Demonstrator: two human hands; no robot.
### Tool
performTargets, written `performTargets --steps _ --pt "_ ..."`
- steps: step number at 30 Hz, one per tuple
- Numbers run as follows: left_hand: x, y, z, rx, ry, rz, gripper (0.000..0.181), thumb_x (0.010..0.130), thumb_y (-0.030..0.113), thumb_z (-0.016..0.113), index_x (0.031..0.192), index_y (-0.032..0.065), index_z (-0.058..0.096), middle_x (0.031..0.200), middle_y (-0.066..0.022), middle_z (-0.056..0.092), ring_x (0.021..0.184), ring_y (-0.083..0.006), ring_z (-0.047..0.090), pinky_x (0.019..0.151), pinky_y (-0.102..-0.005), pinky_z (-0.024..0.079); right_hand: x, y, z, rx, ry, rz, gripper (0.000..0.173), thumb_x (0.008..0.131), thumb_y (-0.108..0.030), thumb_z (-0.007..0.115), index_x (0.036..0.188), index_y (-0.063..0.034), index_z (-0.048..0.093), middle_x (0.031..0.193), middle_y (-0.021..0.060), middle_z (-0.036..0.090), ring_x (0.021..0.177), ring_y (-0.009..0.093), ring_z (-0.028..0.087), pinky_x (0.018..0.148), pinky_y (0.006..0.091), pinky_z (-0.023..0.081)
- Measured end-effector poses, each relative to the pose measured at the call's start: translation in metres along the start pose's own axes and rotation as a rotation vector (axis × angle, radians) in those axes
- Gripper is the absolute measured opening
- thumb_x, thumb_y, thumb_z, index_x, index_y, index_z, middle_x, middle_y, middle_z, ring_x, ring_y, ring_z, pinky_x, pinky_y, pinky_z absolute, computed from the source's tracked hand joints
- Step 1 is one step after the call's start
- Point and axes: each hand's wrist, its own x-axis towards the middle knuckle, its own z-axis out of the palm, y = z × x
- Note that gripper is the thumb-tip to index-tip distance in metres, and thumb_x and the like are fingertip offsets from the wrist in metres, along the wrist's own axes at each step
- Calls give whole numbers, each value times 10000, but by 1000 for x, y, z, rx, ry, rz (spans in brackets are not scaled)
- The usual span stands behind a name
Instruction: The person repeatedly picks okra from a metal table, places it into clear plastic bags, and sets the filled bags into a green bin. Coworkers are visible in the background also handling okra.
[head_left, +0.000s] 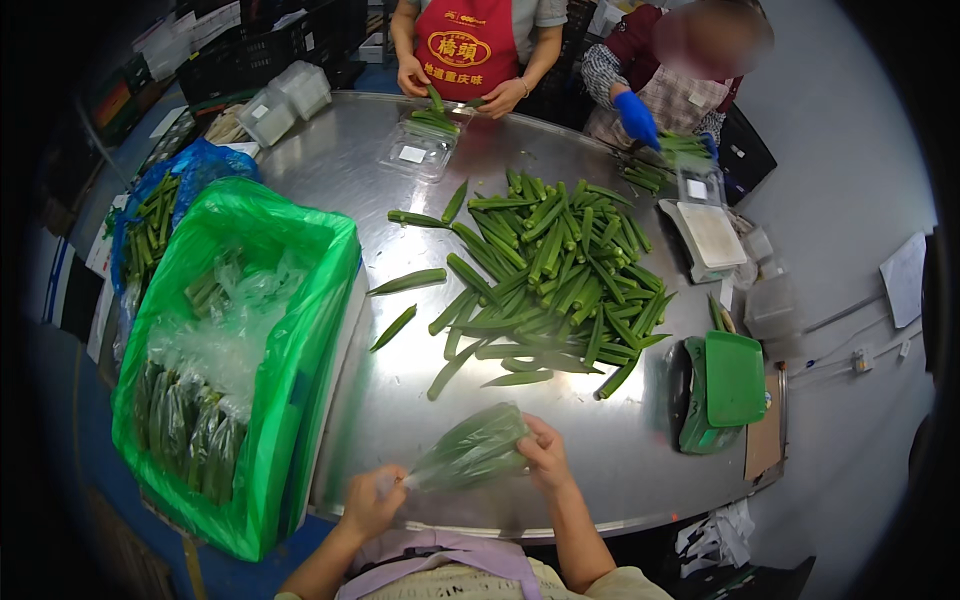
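A clear plastic bag of okra (472, 448) is held between my hands, above the near edge of the steel table (450, 506). My left hand (375, 495) pinches the gathered neck of the bag. At the filled end, my right hand (545, 452) grips the bag with thumb and fingers. A large heap of loose okra pods (562, 270) lies just beyond. To my left stands a crate lined with green plastic (341, 232), where several bagged bundles of okra (187, 435) lie side by side below crumpled clear film.
A green scale (735, 379) and a white scale (712, 234) stand along the right edge. Across the table, one person's hands (504, 97) handle okra by a clear clamshell box (420, 146). Another person's blue glove (637, 118) holds okra. A blue bag (217, 166) lies behind the crate.
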Motion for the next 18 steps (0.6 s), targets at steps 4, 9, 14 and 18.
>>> performTargets --steps 4,9,14,18 --pt "7 -4 -2 -411 -169 -298 102 788 86 516 693 49 508 553 -23 483 432 -75 385 385 -220 255 4 2 -6 -48 -20 -51 479 763 -83 658 1184 55 475 1079 101 583 975 152 555 864 273 426" --pt "11 12 -5 -792 -236 -621 137 778 171 538 677 93 487 544 21 430 430 -54 351 382 -208 247 2 14 -20 -18 -21 -165 518 744 -116 682 1184 58 472 1077 101 582 978 154 553 864 271 419" --pt "9 4 5 -840 -168 -600 117 769 164 519 694 92 466 544 21 406 415 -60 334 372 -203 238 -4 19 -22 -12 18 -152 499 764 -103 656 1194 60 463 1083 105 582 979 154 554 864 269 418" --pt "5 -5 10 -791 -128 -513 97 764 167 508 721 81 493 551 6 435 420 -69 352 383 -222 254 -8 23 -25 51 53 -94 482 795 -102 627 1212 58 448 1090 110 582 977 155 557 859 270 424"
